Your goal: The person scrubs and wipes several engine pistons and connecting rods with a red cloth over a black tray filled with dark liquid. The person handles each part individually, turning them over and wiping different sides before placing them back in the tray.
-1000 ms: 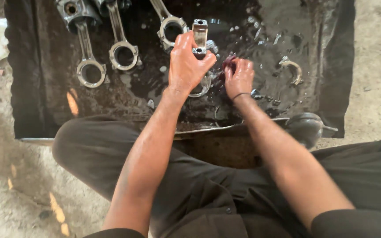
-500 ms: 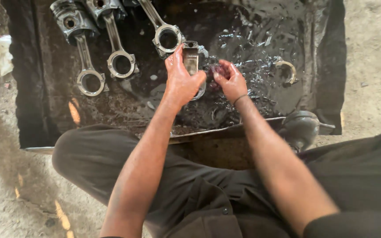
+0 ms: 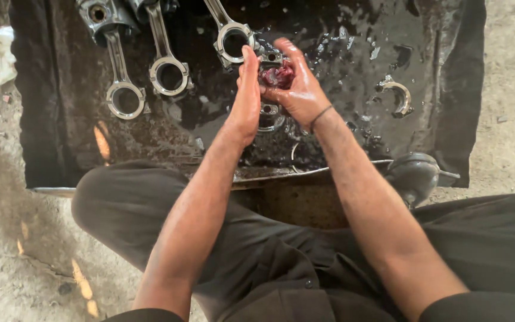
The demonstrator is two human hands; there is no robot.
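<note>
Left hand: flat and unclenched, pressed against small metal part above wet black tray. Right hand: clasped round reddish rag, touching the part. Three connecting rods lie left; bearing cap right

You look down in soft daylight, mostly shade. The black tray is dim, and its wet oily floor throws white glints, strongest beyond your right hand. Small orange sun patches lie on the tray's left side and on the ground at lower left. The rods shine with pale highlights. Your left hand is slightly blurred by motion; your forearms are sharper. The dusty ground at the edges looks pale and washed out.
</note>
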